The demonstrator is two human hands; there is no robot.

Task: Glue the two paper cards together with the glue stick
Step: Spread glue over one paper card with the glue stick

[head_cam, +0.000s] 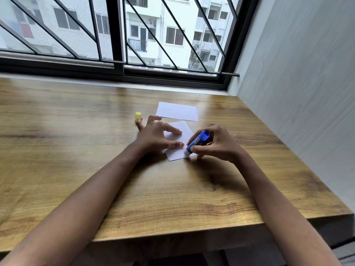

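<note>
Forearms cross the counter (134,189) to mid-frame: left hand (155,137) pins the near card (177,155) with spread fingers, right hand (217,144) grips the glue stick (197,140), tip on that card; gluing underway, second card (177,111) just above, not yet joined

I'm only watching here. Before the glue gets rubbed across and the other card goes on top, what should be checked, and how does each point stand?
1. Cap off: ok. The yellow cap stands on the table, apart from the glue stick.
2. Glue tip on paper: ok. It touches the near card by its right corner.
3. Near card steadied: ok. The left hand presses it with spread fingers.
4. Grip on stick: ok. The right hand curls round it.
5. Second card ready: ok. It lies flat just beyond.
6. Glue coverage: cannot tell. Nothing shows on the white paper.
</note>
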